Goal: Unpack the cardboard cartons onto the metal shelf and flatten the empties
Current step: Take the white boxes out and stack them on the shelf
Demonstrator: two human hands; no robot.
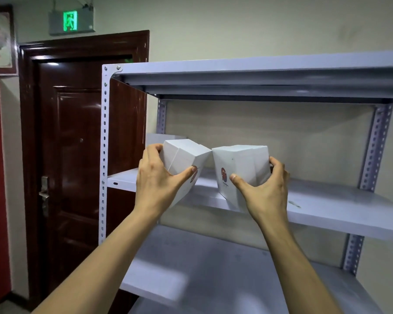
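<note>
A grey metal shelf (pixel 326 209) fills the right half of the view, with boards at three heights. My left hand (pixel 155 184) grips a small white box (pixel 184 157) with a red round logo, tilted, above the front left of the middle board. My right hand (pixel 262 189) grips a second white box (pixel 240 164) of the same kind, also tilted, just right of the first. The two boxes nearly meet at their upper corners. Behind the left box another white box (pixel 154 138) stands at the back of the middle board.
A dark red door (pixel 77 141) with a metal handle stands left of the shelf, close to its perforated front post (pixel 104 155). A green exit sign (pixel 70 21) hangs above the door. The lower shelf board (pixel 213 268) lies under my arms. A beige wall is behind.
</note>
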